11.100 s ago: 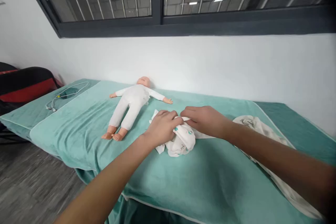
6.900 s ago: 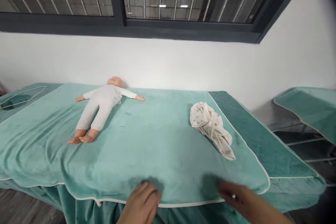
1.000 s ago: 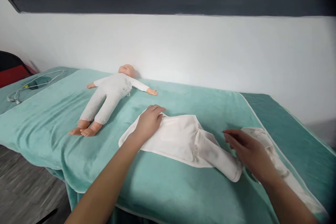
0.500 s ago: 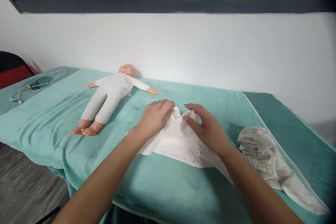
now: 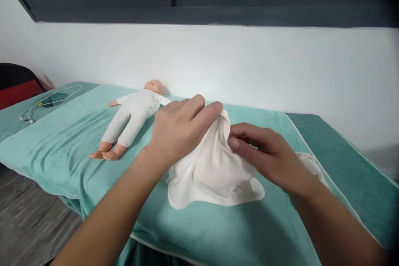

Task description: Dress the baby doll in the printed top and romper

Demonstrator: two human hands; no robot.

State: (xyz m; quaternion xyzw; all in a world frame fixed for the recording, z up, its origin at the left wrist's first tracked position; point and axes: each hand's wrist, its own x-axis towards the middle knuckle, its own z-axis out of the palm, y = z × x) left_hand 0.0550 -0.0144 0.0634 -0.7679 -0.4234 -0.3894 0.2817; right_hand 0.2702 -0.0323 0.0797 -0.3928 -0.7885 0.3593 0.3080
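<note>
A white baby garment [image 5: 215,170] hangs partly lifted, its lower edge resting on the green cloth. My left hand [image 5: 183,129] is closed on its upper edge, thumb and fingers pinching the fabric. On the other side of that raised fold, my right hand [image 5: 264,153] also pinches the fabric between thumb and index finger. Behind my left hand a baby doll [image 5: 137,110] in a white suit lies on its back, with one of its hands hidden by mine.
Green cloth [image 5: 218,232] covers the table. A patterned garment [image 5: 311,164] lies at the right, mostly hidden by my right arm. At far left are a white cable [image 5: 28,114] and a red and black object [image 5: 18,89]. A white wall [image 5: 249,62] with a barred window stands behind.
Both hands have lifted the top of the white garment, gathering it upward. My right hand has closed from a loose spread onto the fabric. The view has tilted slightly up.
</note>
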